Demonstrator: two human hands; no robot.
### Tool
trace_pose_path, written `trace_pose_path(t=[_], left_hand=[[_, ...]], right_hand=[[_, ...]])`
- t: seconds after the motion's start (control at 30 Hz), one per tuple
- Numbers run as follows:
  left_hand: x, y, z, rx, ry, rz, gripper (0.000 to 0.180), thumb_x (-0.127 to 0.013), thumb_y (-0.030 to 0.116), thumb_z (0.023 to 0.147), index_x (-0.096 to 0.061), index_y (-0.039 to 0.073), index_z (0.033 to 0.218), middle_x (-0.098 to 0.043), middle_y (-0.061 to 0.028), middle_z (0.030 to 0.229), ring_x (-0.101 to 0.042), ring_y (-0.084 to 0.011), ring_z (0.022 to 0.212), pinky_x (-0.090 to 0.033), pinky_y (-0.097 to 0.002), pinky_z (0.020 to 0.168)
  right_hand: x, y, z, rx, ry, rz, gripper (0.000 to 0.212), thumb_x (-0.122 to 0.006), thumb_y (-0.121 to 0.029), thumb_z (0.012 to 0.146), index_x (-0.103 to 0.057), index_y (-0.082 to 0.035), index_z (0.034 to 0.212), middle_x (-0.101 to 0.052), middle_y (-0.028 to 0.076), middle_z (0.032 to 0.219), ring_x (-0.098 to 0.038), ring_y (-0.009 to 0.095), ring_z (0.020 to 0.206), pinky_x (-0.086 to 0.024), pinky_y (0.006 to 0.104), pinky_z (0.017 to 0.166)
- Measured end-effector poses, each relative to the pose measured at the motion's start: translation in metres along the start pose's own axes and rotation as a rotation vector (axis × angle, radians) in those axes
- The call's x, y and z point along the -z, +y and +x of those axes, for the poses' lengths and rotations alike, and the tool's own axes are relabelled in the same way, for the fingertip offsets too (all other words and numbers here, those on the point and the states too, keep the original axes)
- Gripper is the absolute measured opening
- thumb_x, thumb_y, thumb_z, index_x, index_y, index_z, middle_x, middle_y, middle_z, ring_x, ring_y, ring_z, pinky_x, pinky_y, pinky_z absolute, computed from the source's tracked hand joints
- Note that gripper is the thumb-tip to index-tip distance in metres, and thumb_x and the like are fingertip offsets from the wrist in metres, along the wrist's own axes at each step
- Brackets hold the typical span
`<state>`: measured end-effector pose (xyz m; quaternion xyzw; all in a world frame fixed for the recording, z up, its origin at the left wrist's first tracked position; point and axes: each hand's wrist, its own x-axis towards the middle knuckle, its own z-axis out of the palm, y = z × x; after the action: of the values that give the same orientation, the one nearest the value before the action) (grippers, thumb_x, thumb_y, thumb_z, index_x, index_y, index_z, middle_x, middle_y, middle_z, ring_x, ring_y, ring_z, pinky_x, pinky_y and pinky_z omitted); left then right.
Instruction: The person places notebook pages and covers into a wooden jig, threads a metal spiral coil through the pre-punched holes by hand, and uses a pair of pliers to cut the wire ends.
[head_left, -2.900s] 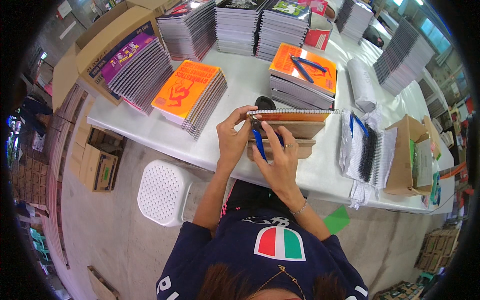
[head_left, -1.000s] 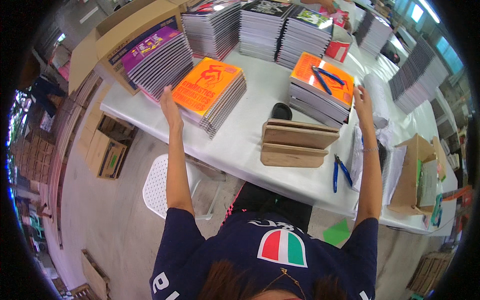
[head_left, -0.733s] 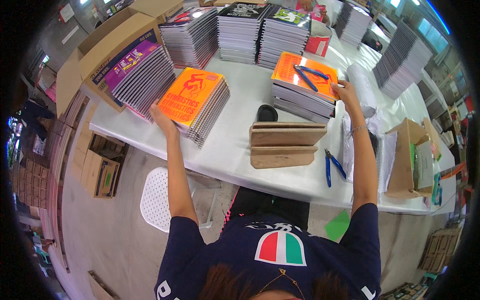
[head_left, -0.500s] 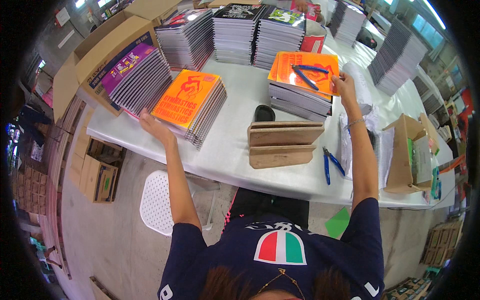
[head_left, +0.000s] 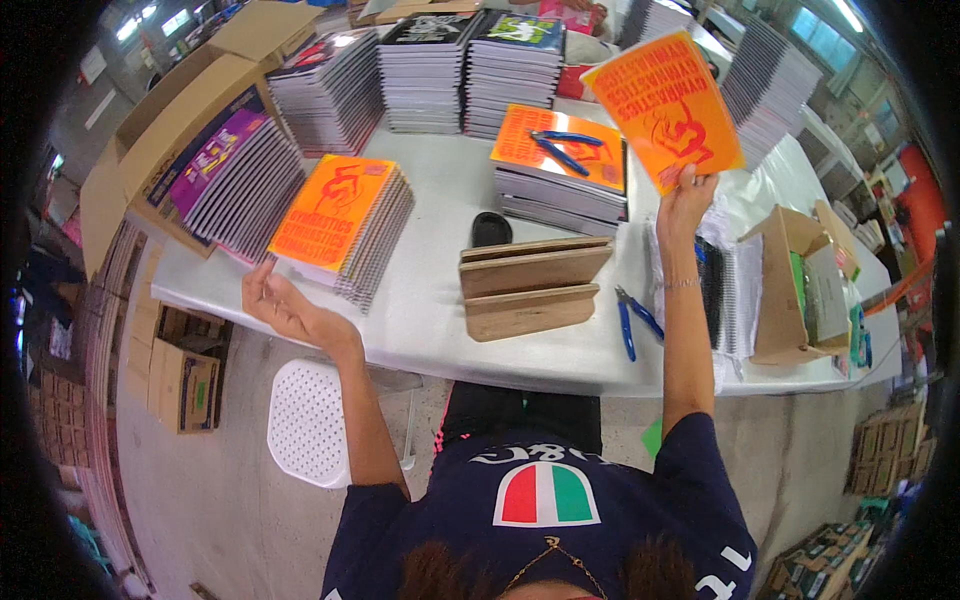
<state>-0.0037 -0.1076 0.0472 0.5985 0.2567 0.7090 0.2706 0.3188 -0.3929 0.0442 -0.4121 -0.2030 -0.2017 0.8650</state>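
Observation:
My right hand [head_left: 686,208] is closed on the lower edge of a thin orange notebook cover [head_left: 668,110], held up tilted above the table. Left of it, a stack of orange-covered notebook blocks [head_left: 560,195] has blue-handled cutting pliers [head_left: 566,150] lying on top. My left hand [head_left: 295,312] is open and holds nothing, palm turned upward with the fingers loosely bent. It is at the near corner of a stack of orange spiral notebooks [head_left: 335,215]; I cannot tell whether a fingertip touches them.
A slotted wooden stand [head_left: 535,290] and a black round cup [head_left: 491,230] occupy the middle of the table [head_left: 420,340]. A second blue pair of pliers [head_left: 634,322] lies near an open carton [head_left: 800,290]. Purple spiral notebooks [head_left: 240,185] lean by a large box [head_left: 165,150]; taller stacks stand behind.
My right hand has lifted the orange cover off the right-hand stack, up and to the right. My left hand has drawn slightly away from the spiral notebooks and turned palm up.

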Motion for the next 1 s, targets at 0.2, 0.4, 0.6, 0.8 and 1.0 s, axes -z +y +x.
trace_pose_path(t=[0.2, 0.4, 0.6, 0.8, 1.0], left_hand=[[-0.012, 0.018, -0.039, 0.037, -0.099, -0.133, 0.019, -0.041, 0.015, 0.101, -0.047, 0.002, 0.112, -0.045, -0.0092, 0.113, -0.043, -0.0191, 0.112, -0.030, -0.0348, 0.102], [-0.025, 0.022, -0.078, 0.166, -0.304, -0.272, 0.021, -0.048, 0.011, 0.097, -0.048, 0.001, 0.115, -0.042, -0.0108, 0.119, -0.040, -0.0227, 0.116, -0.028, -0.0375, 0.103], [-0.051, 0.021, -0.116, 0.398, -0.765, -0.410, 0.047, -0.069, 0.012, 0.084, -0.048, 0.003, 0.126, -0.044, -0.0114, 0.129, -0.040, -0.0219, 0.122, -0.031, -0.0359, 0.104], [-0.041, -0.015, -0.091, 0.542, -1.011, -0.412, 0.052, -0.075, 0.009, 0.079, -0.052, 0.002, 0.125, -0.055, -0.0082, 0.122, -0.054, -0.0164, 0.108, -0.043, -0.0286, 0.094], [-0.042, -0.028, -0.063, 0.610, -1.034, -0.431, 0.064, -0.075, 0.009, 0.078, -0.046, 0.005, 0.135, -0.053, -0.0075, 0.126, -0.053, -0.0182, 0.113, -0.042, -0.0306, 0.098]], right_hand=[[0.070, -0.024, -0.051, -0.354, -0.079, 0.042, 0.039, -0.056, -0.004, 0.093, -0.044, -0.012, 0.129, -0.054, -0.002, 0.119, -0.055, 0.011, 0.101, -0.048, 0.0311, 0.084], [0.082, -0.026, -0.081, -0.326, -0.057, -0.036, 0.036, -0.057, -0.005, 0.093, -0.046, -0.010, 0.128, -0.058, 0.000, 0.109, -0.057, 0.011, 0.094, -0.049, 0.0296, 0.082], [0.045, -0.020, -0.144, -0.358, -0.515, -0.731, 0.038, -0.041, -0.020, 0.100, -0.041, -0.001, 0.134, -0.051, 0.015, 0.112, -0.049, 0.026, 0.104, -0.038, 0.0364, 0.094], [0.055, -0.070, -0.124, 0.140, -0.498, -1.252, 0.056, -0.041, 0.008, 0.081, -0.042, -0.002, 0.136, -0.046, 0.024, 0.126, -0.040, 0.040, 0.121, -0.027, 0.0450, 0.107], [0.210, -0.135, -0.080, -0.169, 0.099, -2.183, 0.028, -0.060, -0.022, 0.088, -0.059, -0.009, 0.113, -0.053, 0.018, 0.113, -0.051, 0.037, 0.107, -0.040, 0.0536, 0.086]])
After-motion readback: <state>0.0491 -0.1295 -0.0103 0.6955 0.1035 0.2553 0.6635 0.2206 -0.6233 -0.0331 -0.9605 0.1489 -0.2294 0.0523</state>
